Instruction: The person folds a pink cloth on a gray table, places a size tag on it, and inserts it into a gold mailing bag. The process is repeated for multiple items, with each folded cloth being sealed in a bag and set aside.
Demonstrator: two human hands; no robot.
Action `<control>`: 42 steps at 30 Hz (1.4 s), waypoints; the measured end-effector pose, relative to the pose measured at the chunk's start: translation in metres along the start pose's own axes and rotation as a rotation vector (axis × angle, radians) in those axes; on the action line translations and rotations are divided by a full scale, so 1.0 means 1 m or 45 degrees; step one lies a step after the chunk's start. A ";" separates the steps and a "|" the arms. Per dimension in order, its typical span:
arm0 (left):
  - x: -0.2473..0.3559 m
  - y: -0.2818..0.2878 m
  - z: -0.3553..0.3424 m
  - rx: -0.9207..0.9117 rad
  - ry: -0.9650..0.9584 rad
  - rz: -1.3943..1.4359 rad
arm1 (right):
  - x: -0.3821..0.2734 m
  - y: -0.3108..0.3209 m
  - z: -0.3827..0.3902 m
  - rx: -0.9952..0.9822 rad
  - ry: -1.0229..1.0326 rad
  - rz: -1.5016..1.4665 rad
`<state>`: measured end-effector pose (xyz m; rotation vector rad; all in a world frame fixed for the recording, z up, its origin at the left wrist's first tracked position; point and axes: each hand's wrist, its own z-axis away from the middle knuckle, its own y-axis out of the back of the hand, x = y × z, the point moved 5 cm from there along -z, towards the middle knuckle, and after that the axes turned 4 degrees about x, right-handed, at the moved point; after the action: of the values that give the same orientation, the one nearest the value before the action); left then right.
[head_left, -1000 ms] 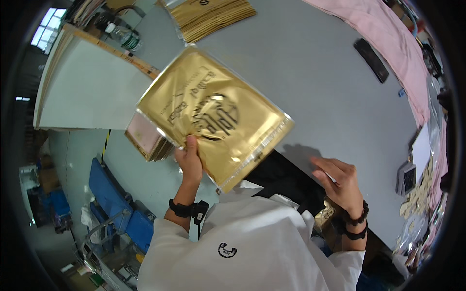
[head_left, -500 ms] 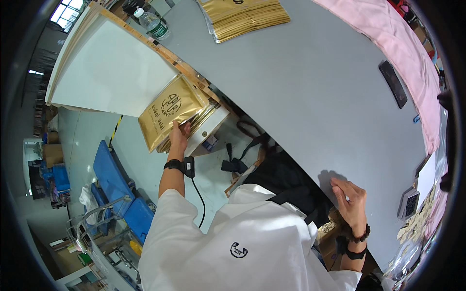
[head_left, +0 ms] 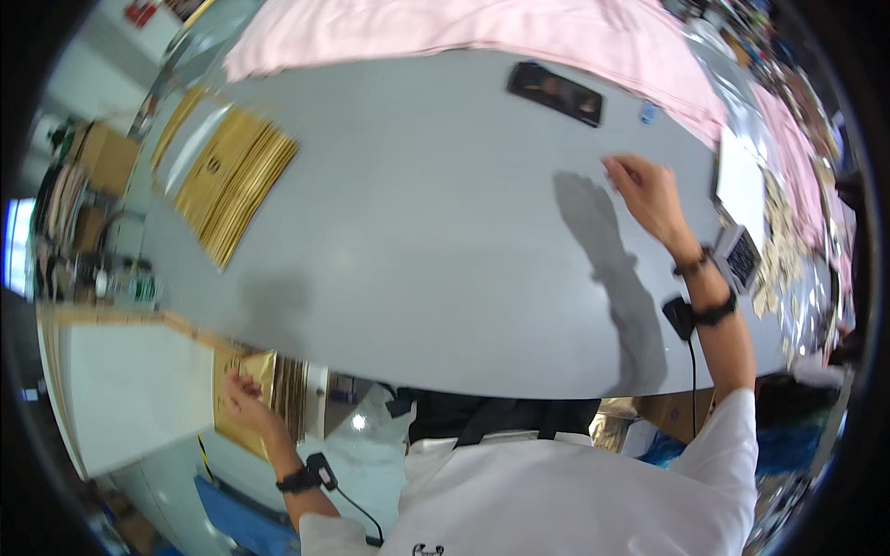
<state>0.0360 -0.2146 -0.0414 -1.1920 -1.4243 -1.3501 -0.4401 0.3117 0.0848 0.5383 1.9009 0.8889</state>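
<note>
My left hand (head_left: 246,400) is over a stack of gold packages (head_left: 287,398) in a white compartment below the table's left edge. Its fingers are loosely bent and apart, with nothing seen in them; slight blur hides whether they touch the top package. My right hand (head_left: 649,195) hovers over the grey table (head_left: 417,241), fingers curled in, no object visible in it. Nearest to it is a dark phone (head_left: 556,94) lying flat. Another pile of gold packages (head_left: 227,185) lies fanned on the table's far left.
Pink fabric (head_left: 473,26) runs along the table's far edge. At the right stand a small grey device (head_left: 739,258) and a white board (head_left: 741,185) beside beige pieces (head_left: 781,250). A white panel (head_left: 139,389) and a bottle (head_left: 142,286) are at the left.
My view has swung right, toward the far side of the table. The right hand has lifted and reached forward over the table; the left hand stays by the gold packages in the compartment.
</note>
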 end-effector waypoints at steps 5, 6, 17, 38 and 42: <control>0.107 -0.098 0.032 -0.338 -0.348 0.032 | 0.077 0.007 -0.108 0.327 -0.058 0.191; 0.122 -0.116 0.037 -0.413 -0.413 0.049 | 0.086 0.006 -0.123 0.345 -0.046 0.207; 0.221 -0.318 0.103 -1.174 -0.688 0.109 | 0.166 -0.021 -0.212 0.324 -0.175 0.277; 0.280 -0.681 0.292 -1.305 -1.294 -0.147 | 0.136 0.029 -0.216 0.702 0.070 0.050; 0.272 -0.712 0.284 -1.573 -0.751 -0.040 | 0.143 0.019 -0.214 0.621 0.088 0.101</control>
<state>-0.7047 0.1109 0.0424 -2.5061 -0.8507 -2.0870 -0.6956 0.3452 0.0823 0.8865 2.1811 0.4901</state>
